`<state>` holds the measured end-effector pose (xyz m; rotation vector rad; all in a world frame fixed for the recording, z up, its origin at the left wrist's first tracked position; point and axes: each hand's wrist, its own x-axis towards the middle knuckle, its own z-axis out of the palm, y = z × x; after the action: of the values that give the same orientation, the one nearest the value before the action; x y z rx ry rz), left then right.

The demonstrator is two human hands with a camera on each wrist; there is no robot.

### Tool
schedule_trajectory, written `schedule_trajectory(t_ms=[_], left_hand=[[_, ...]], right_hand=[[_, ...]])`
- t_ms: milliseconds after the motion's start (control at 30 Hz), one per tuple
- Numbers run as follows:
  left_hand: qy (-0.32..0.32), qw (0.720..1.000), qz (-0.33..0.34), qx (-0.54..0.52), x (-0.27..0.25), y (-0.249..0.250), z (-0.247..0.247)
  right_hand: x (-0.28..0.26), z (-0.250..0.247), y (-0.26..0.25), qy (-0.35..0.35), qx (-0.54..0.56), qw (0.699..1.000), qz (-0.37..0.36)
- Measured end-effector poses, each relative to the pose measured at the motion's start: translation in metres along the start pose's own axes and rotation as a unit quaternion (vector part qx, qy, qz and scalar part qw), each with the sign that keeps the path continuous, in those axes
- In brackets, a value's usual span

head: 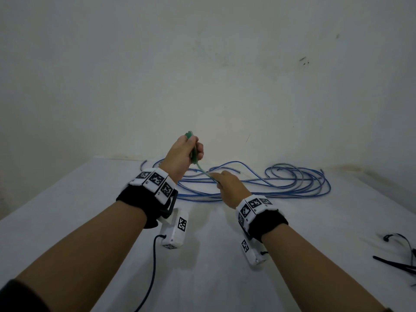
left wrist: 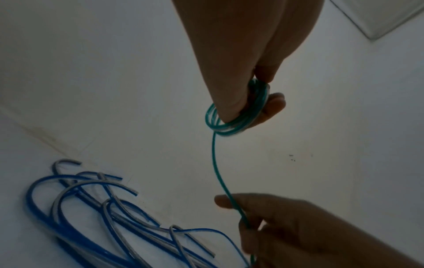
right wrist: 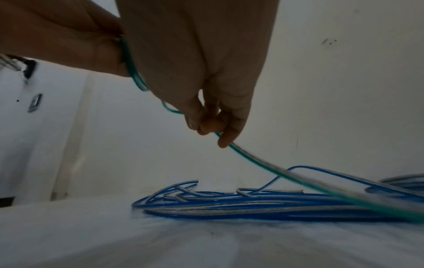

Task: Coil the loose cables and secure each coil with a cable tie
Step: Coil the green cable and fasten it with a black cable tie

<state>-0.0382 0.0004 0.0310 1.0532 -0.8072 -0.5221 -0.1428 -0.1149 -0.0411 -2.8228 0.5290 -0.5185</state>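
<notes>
My left hand [head: 188,149] is raised above the table and grips a small coil of green cable [left wrist: 231,116] between thumb and fingers. A single green strand [left wrist: 216,172] runs down from the coil to my right hand [head: 225,183], which pinches it lower down and to the right. In the right wrist view the green cable [right wrist: 263,163] leaves my fingertips [right wrist: 226,141] and trails off toward the lower right. Loose blue and silver cables [head: 258,183] lie spread on the white table behind both hands.
Black cable ties [head: 400,260] lie at the table's right edge. The white table [head: 202,266] meets a pale wall [head: 202,75] right behind the blue cables. A dark cord [head: 153,266] hangs from my left wrist camera over the near table.
</notes>
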Motion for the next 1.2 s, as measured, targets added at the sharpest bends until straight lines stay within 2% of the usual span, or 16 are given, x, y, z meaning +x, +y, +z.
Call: schedule_trajectory(t_ms=[100, 200, 333, 400, 567, 667, 733, 867, 933, 1033, 1200], left_hand=[[-0.011, 0.985, 0.060, 0.160, 0.000, -0.011, 0.000], [-0.033, 0.943, 0.107, 0.315, 0.000, -0.023, -0.007], [-0.082, 0.880, 0.080, 0.461, -0.003, -0.029, -0.017], [-0.105, 0.872, 0.055, 0.475, -0.007, -0.031, -0.018], [-0.118, 0.875, 0.033, 0.468, -0.009, -0.032, -0.017], [-0.112, 0.880, 0.010, 0.462, -0.008, -0.028, -0.015], [-0.102, 0.894, -0.004, 0.436, -0.006, -0.028, -0.017], [-0.114, 0.925, -0.048, 0.359, -0.005, -0.028, -0.020], [-0.131, 0.935, -0.072, 0.321, -0.008, -0.025, -0.017], [-0.148, 0.944, -0.102, 0.277, -0.009, -0.017, -0.015], [-0.131, 0.966, -0.159, 0.155, -0.011, -0.005, -0.018]], right_hand=[[-0.002, -0.005, -0.010, -0.005, 0.022, 0.998, -0.050], [-0.004, -0.012, -0.016, 0.009, 0.072, 0.995, -0.067], [-0.008, -0.023, -0.018, 0.038, 0.119, 0.988, -0.092], [-0.007, -0.027, -0.016, 0.057, 0.122, 0.987, -0.083], [-0.003, -0.027, -0.007, 0.154, -0.028, 0.984, -0.081], [-0.004, -0.024, 0.000, 0.242, -0.135, 0.957, -0.082], [-0.002, -0.024, 0.001, 0.271, -0.155, 0.947, -0.081], [-0.002, -0.024, 0.000, 0.253, -0.071, 0.959, -0.108], [-0.003, -0.025, -0.001, 0.224, -0.027, 0.970, -0.090], [-0.003, -0.026, -0.001, 0.212, -0.034, 0.975, -0.059], [-0.003, -0.023, 0.016, 0.187, -0.057, 0.981, 0.013]])
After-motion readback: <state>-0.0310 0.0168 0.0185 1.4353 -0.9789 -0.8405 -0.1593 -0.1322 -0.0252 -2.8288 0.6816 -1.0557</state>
